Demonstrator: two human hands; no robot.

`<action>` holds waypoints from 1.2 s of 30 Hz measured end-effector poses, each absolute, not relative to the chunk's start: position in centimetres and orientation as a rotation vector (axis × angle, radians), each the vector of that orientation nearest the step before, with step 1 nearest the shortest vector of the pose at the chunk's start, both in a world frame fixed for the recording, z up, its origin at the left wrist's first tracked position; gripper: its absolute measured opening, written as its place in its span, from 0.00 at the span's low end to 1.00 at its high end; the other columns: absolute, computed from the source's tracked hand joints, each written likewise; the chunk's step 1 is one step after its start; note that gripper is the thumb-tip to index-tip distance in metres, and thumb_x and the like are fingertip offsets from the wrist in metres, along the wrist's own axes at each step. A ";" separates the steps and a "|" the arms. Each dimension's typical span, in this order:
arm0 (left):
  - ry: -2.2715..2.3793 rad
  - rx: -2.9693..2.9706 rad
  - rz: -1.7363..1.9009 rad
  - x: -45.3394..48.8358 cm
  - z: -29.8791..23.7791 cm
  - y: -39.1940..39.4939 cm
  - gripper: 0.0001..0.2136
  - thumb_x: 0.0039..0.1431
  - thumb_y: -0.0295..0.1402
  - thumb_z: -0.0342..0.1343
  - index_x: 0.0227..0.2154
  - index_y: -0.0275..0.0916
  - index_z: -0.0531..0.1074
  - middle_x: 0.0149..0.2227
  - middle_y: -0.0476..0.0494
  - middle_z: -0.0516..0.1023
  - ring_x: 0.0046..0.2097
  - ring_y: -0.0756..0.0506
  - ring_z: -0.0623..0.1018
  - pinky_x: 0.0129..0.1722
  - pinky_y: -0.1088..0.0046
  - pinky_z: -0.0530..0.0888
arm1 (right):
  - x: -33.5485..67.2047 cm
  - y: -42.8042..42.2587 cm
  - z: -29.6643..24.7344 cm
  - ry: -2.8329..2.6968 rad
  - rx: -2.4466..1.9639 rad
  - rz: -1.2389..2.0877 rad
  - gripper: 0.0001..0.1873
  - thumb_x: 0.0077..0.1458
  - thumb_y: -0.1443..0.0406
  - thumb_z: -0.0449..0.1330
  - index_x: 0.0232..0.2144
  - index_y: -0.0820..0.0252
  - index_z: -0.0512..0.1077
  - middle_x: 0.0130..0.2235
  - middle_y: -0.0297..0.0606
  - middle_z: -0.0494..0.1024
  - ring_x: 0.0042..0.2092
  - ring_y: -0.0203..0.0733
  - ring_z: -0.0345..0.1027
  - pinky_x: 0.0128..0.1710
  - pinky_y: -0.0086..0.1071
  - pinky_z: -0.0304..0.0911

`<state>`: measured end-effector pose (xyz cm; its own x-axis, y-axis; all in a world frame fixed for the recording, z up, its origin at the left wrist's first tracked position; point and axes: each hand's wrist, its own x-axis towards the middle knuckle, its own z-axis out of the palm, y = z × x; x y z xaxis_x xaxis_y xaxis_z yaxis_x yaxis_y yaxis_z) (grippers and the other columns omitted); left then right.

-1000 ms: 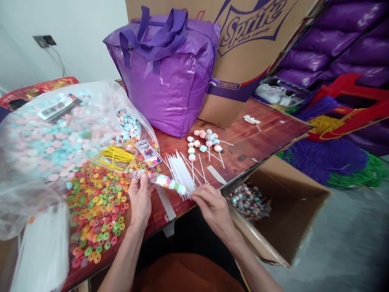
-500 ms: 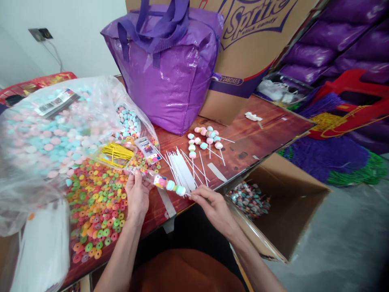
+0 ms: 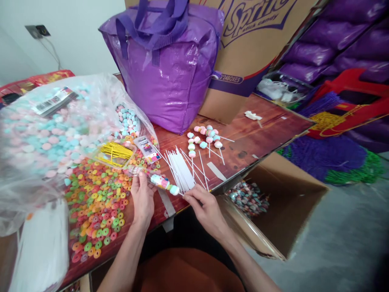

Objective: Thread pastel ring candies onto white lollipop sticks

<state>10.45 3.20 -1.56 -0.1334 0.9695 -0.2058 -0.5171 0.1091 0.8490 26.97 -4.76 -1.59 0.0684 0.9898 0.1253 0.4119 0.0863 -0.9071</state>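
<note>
My left hand [image 3: 142, 198] pinches a clear plastic wrapper [image 3: 137, 171], its fingers closed. Partly inside that wrapper is a candy skewer [image 3: 173, 190] of pale blue, white and green sweets; the printed film covers most of them. My right hand [image 3: 205, 206] grips the thin white stick at the skewer's near end. Beyond my hands lies a bundle of white sticks [image 3: 180, 168]. Several finished candy skewers [image 3: 191, 148] rest on the table behind them. A packet of printed wrappers [image 3: 147, 149] sits near the yellow twist ties [image 3: 115, 154].
Gummy rings [image 3: 100, 202] spread over the table's left side, beside a large clear bag of marshmallows [image 3: 51, 134]. A purple bag [image 3: 164, 77] and a cardboard carton [image 3: 243, 56] stand at the back. Below the right edge, an open box [image 3: 285, 202] holds wrapped candies.
My right hand has moved left with the stick, and the skewer has gone further into the wrapper. My left hand has shifted slightly right.
</note>
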 end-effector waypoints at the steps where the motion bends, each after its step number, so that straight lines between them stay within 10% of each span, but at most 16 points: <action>1: 1.000 0.604 1.406 10.6 -1.4 3.0 0.20 0.54 0.49 0.65 0.38 0.39 0.70 0.34 0.45 0.81 0.34 0.45 0.82 0.39 0.67 0.77 | 26.7 -4.8 -1.7 -1.483 -1.470 0.823 0.12 0.65 0.66 0.55 0.29 0.59 0.73 0.30 0.33 0.67 0.33 0.37 0.64 0.35 0.30 0.56; 30: 0.884 0.497 1.184 10.9 -0.8 0.5 0.16 0.52 0.42 0.69 0.37 0.36 0.76 0.38 0.41 0.82 0.42 0.42 0.82 0.46 0.65 0.76 | 22.6 -3.6 -1.2 -1.087 -1.336 1.285 0.15 0.57 0.58 0.60 0.23 0.59 0.67 0.22 0.29 0.66 0.25 0.34 0.59 0.26 0.28 0.57; 36: 0.861 0.502 1.240 9.3 0.2 0.2 0.15 0.53 0.42 0.68 0.36 0.34 0.80 0.37 0.38 0.82 0.44 0.40 0.80 0.50 0.63 0.74 | 20.0 -2.5 -1.2 -1.168 -1.267 1.255 0.12 0.61 0.55 0.59 0.35 0.57 0.71 0.30 0.33 0.73 0.32 0.38 0.66 0.34 0.29 0.63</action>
<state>9.27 0.23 0.18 0.0811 0.9534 -0.2905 -0.6053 0.2786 0.7457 19.98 -2.54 -1.16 0.0090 0.9973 -0.0723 0.0003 -0.0723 -0.9974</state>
